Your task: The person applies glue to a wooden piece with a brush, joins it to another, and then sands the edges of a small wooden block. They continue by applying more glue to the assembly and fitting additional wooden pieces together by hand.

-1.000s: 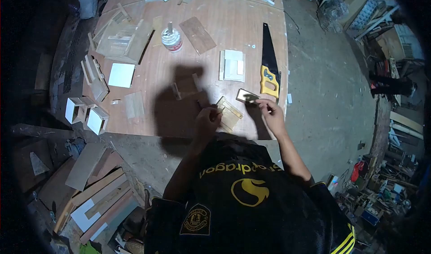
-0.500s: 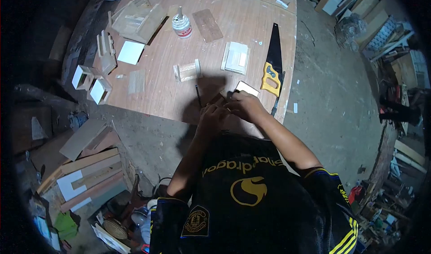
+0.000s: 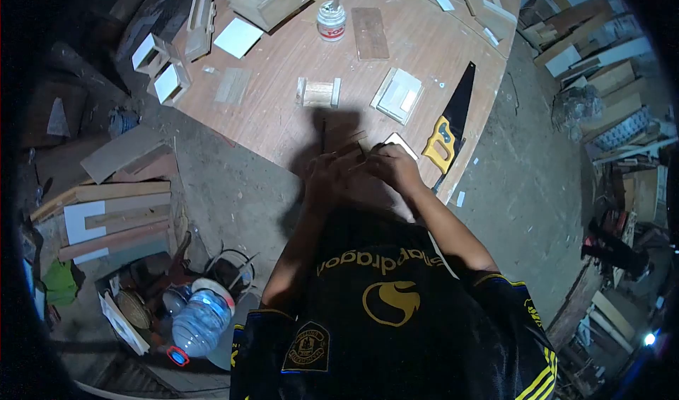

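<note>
My left hand (image 3: 325, 179) is at the table's near edge, in deep shadow, its fingers curled around the left side of a small wooden piece (image 3: 349, 147). My right hand (image 3: 397, 168) is closed at the piece's right side, fingers bent and pinched. The shadow and my fingers hide much of the piece and its exact shape. Just beyond my right hand lies a small white-topped block (image 3: 401, 144). A thin dark pencil-like stick (image 3: 324, 137) lies ahead of my left hand.
On the wooden table (image 3: 276, 128) are a handsaw (image 3: 453, 120) with a yellow handle, a glue jar (image 3: 331, 24), a brown board (image 3: 370, 33), a small wooden frame (image 3: 318, 92) and a stacked white-topped block (image 3: 398, 96). Scrap boards (image 3: 124, 216) and a water bottle (image 3: 203, 322) are on the floor.
My view has turned and shifted, so the table sits higher and more to the right. My hands are slightly farther apart, with more of the wooden piece showing between them.
</note>
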Demonstrator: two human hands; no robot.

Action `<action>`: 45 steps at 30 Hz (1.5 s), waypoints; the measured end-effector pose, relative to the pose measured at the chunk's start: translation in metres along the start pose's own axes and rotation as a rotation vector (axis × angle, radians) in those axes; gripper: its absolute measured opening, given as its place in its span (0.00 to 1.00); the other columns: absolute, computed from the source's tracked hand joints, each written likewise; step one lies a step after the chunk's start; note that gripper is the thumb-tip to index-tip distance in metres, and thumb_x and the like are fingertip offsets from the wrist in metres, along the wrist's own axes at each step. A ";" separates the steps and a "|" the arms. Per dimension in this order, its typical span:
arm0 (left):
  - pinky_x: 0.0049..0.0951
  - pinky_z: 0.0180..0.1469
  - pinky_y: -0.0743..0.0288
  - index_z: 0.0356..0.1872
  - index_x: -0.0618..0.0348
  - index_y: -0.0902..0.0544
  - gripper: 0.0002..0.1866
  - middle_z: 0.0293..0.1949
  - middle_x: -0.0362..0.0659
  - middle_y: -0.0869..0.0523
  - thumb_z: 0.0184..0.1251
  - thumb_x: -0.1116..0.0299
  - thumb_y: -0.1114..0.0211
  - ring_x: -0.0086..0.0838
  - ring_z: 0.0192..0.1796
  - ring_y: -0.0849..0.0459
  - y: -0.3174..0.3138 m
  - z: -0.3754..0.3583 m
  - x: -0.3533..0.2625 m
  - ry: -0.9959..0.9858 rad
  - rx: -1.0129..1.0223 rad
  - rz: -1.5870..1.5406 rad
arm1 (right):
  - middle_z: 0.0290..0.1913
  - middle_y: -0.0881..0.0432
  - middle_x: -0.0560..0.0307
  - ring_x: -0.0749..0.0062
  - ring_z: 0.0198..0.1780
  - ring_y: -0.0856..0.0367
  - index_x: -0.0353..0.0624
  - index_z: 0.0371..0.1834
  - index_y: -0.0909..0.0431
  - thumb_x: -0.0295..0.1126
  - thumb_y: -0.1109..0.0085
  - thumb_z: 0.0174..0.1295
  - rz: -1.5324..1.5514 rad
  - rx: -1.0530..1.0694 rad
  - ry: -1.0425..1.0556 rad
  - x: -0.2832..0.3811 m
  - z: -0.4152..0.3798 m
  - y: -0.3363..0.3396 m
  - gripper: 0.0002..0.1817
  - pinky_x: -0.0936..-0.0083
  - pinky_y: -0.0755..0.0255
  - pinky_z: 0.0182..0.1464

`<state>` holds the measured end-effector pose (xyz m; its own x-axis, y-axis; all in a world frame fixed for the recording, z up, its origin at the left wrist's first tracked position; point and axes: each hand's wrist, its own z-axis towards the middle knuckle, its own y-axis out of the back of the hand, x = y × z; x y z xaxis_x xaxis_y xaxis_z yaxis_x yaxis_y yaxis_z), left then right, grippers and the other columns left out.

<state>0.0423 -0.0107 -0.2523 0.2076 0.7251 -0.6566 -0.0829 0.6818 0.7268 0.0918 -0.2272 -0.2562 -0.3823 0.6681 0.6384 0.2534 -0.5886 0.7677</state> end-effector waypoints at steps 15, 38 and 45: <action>0.46 0.55 0.28 0.49 0.53 0.19 0.17 0.52 0.53 0.23 0.59 0.64 0.33 0.50 0.54 0.23 -0.039 -0.022 0.030 0.131 0.027 0.005 | 0.48 0.22 0.52 0.58 0.50 0.24 0.56 0.40 0.13 0.42 0.28 0.50 -0.009 -0.021 -0.021 -0.026 0.007 -0.034 0.14 0.64 0.26 0.49; 0.47 0.58 0.30 0.45 0.49 0.16 0.15 0.55 0.51 0.26 0.55 0.61 0.31 0.50 0.57 0.27 -0.062 -0.029 0.038 0.144 0.013 0.121 | 0.54 0.23 0.51 0.51 0.54 0.24 0.59 0.51 0.21 0.42 0.35 0.56 -0.176 0.033 0.096 -0.040 0.002 -0.041 0.18 0.59 0.27 0.55; 0.47 0.58 0.30 0.45 0.49 0.16 0.15 0.56 0.53 0.27 0.56 0.62 0.31 0.51 0.58 0.27 -0.060 -0.026 0.037 0.122 0.023 0.128 | 0.57 0.23 0.54 0.52 0.57 0.26 0.60 0.59 0.23 0.43 0.42 0.62 -0.139 0.131 0.051 -0.026 0.007 -0.026 0.20 0.53 0.33 0.62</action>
<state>0.0299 -0.0226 -0.3255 0.0772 0.8131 -0.5770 -0.0789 0.5819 0.8095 0.1018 -0.2257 -0.2929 -0.4653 0.7130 0.5246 0.3071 -0.4258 0.8511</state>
